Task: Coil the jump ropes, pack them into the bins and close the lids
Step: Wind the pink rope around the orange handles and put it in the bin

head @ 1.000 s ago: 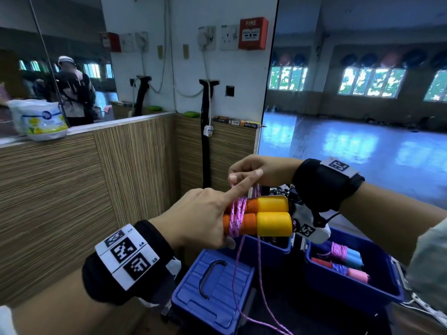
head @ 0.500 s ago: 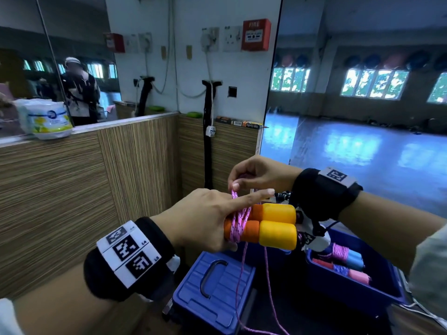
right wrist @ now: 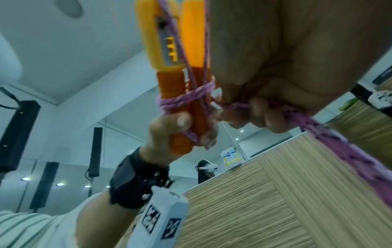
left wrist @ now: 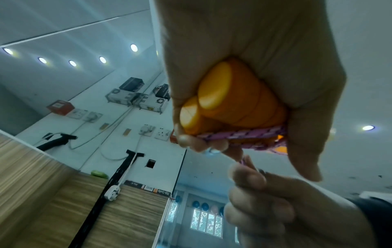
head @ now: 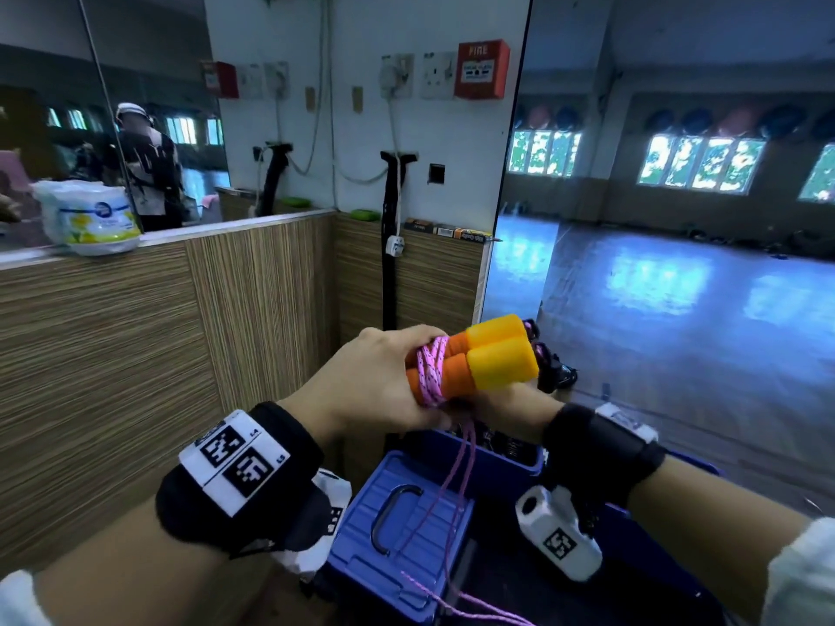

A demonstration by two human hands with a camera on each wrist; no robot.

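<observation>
My left hand (head: pixel 384 386) grips the two orange-and-yellow jump rope handles (head: pixel 492 359) side by side, yellow ends tilted up to the right. Several turns of pink rope (head: pixel 431 372) bind the orange parts. Just under the handles, my right hand (head: pixel 497 402) pinches the pink rope close to the wraps; the right wrist view shows its fingers (right wrist: pixel 254 115) curled round the rope (right wrist: pixel 350 159). In the left wrist view the handles (left wrist: pixel 222 100) sit in my palm, with the right hand (left wrist: pixel 265 201) below. The loose rope (head: pixel 452 481) hangs down over a blue bin lid (head: pixel 361 558).
A blue bin (head: pixel 492 458) stands behind the lid with dark things inside. Another blue bin (head: pixel 650 548) is mostly hidden under my right forearm. A wood-panelled wall (head: pixel 135 354) runs along the left. A black pole (head: pixel 391 264) leans in the corner, with mirrors above.
My right hand has dropped from above the handles to beneath them, taking the rope round. The left index finger, stretched over the wraps before, now curls in, and the handles tilt upward.
</observation>
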